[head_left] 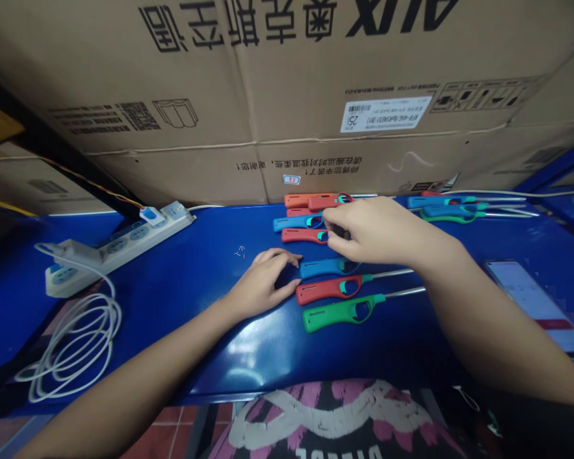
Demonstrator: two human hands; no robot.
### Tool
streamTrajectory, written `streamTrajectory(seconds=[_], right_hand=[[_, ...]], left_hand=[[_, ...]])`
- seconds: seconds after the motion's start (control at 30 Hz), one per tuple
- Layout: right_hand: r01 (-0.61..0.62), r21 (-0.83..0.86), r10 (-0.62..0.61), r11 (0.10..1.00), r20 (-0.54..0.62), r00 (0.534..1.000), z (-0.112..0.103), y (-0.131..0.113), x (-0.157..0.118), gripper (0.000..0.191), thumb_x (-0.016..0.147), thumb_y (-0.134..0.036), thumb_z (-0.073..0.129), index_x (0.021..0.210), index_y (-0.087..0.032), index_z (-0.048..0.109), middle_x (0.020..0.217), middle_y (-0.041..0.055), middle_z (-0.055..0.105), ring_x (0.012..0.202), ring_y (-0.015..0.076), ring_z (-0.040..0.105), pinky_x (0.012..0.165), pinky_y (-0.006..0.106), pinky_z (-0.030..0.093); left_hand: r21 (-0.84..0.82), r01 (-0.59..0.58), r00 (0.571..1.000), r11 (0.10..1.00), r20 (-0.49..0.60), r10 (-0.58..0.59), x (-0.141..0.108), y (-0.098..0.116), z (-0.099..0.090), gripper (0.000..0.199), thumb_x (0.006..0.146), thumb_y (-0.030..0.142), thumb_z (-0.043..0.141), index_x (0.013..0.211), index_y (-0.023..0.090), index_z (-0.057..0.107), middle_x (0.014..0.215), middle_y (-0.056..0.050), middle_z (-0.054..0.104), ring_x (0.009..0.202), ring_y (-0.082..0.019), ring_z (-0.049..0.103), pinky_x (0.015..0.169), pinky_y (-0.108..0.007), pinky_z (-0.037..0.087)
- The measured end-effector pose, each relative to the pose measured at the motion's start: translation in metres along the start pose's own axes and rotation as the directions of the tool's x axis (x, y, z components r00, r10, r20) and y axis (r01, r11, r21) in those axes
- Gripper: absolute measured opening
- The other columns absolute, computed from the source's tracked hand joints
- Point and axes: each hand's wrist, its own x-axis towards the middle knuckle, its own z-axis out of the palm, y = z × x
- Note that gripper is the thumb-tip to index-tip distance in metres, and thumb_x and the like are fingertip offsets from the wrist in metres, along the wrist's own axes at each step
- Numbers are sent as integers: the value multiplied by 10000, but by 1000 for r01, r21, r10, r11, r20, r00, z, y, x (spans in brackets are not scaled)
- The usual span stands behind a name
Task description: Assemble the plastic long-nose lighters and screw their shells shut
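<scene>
Lighters (318,292) are lined up across the blue table (229,370), handles pointed left, and the right hand (368,229) is held over the middle of the row! Its thumb and forefinger are curled towards each other by a red lighter (299,236); whether anything is pinched between them cannot be told. Further down, the left hand (268,280) is rested on the table, thumb and fingers parted, its fingertips set just beside the butt of a blue lighter (320,268). Nearest the body, a green lighter (330,313) is shown in full, metal rod pointed right. At the far end, orange and red handles (303,200) are bunched near the cardboard box (196,172). Off to the right, a second group of lighters (442,210) is laid out, and a phone (530,293) is set face up. Over on the left, a power strip (124,245) is flanked by a coiled white cable (83,319).
</scene>
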Motion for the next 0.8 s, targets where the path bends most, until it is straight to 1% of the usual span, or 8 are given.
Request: streamTrajectory(seconds=[0.2,0.3,0.33,0.4,0.47,0.53,0.67,0.8], right_hand=[[83,86,-86,993,25,996,-4,-5,-4,189,911,-284,473,752,-204,537,695,5,612,581,136,438,556,285,211],[116,109,-117,987,1,993,-6,-3,-4,184,900,-270,482,735,-203,527,683,-4,599,585,130,435,564,283,215],[126,116,-123,985,-29,992,-6,-2,-5,179,891,-269,491,729,-202,526,681,-5,597,589,129,438,567,283,215],[140,138,-122,980,-131,984,-5,-2,-5,151,875,-265,507,743,-200,538,688,-6,602,603,130,451,576,281,222],[168,174,-119,970,-261,958,-2,-4,-4,133,883,-271,507,787,-198,565,712,-5,617,625,133,478,586,278,236],[209,207,-126,956,-354,927,4,-9,-2,145,904,-280,501,823,-196,585,735,-7,632,646,134,502,591,275,248],[280,197,-184,940,-398,899,15,-23,2,137,894,-244,506,816,-190,604,710,-18,621,607,123,472,580,281,247],[295,156,-212,943,-403,890,18,-29,4,133,870,-210,498,785,-187,598,683,-15,610,609,132,470,574,295,241]], left_hand=[[-28,-18,999,999,33,19,-2,1,0,284,949,302,650,1198,237,528,1306,-76,658,1238,-249,572,1062,-453,452],[-38,-21,998,999,52,23,-2,1,-1,314,951,322,658,1231,237,544,1298,-77,656,1237,-249,572,1070,-450,450],[-39,-19,998,999,56,21,-1,1,-1,317,954,329,657,1237,237,549,1292,-78,657,1233,-251,574,1068,-451,452],[-40,-15,998,999,57,17,-1,1,0,309,962,335,649,1238,234,556,1274,-79,664,1217,-253,585,1056,-454,458],[-41,-15,999,999,51,17,-1,0,1,297,967,333,646,1230,226,557,1250,-79,672,1193,-252,597,1041,-450,465],[-45,-20,999,999,37,21,-2,0,2,301,963,334,652,1224,220,557,1228,-80,675,1169,-254,608,1024,-443,472],[-35,-44,999,998,9,44,-3,-3,5,318,951,337,667,1218,205,555,1180,-87,679,1118,-265,627,980,-434,490],[-29,-68,998,997,0,68,-4,-5,7,322,947,329,675,1206,194,541,1168,-93,673,1104,-266,628,962,-427,491]])
